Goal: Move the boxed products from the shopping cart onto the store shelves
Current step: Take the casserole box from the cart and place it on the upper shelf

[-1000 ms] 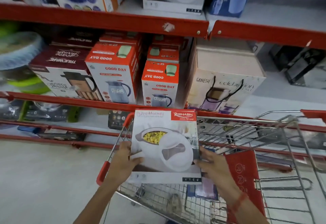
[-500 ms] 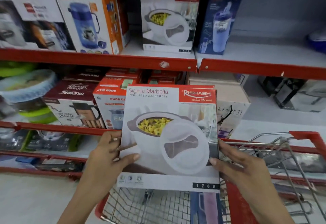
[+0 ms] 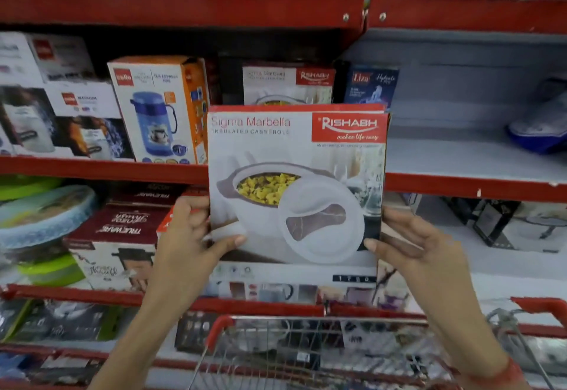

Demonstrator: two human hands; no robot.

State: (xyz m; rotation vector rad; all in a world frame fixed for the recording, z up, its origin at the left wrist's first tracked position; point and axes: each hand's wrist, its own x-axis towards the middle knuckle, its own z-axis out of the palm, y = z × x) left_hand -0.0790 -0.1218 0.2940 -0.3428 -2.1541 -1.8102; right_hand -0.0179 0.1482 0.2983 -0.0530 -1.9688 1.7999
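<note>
I hold a white and red casserole box (image 3: 294, 156) upright in front of the shelves, its printed face towards me. My left hand (image 3: 193, 236) grips its lower left edge and my right hand (image 3: 408, 242) grips its lower right edge. The box is raised to the level of the middle red shelf (image 3: 466, 185), whose right part has bare room. An identical casserole box (image 3: 285, 83) stands on that shelf right behind the held one. The wire shopping cart (image 3: 306, 346) with red trim is below my arms.
An orange and white flask box (image 3: 159, 107) and a dark blue bottle box (image 3: 371, 86) flank the shelved casserole box. Maroon and white jug boxes (image 3: 119, 236) fill the shelf below on the left. A blue item (image 3: 540, 129) lies at the far right.
Both hands lifted the casserole box out of the cart, up and to the right, to the middle shelf's height. The view tilted upwards.
</note>
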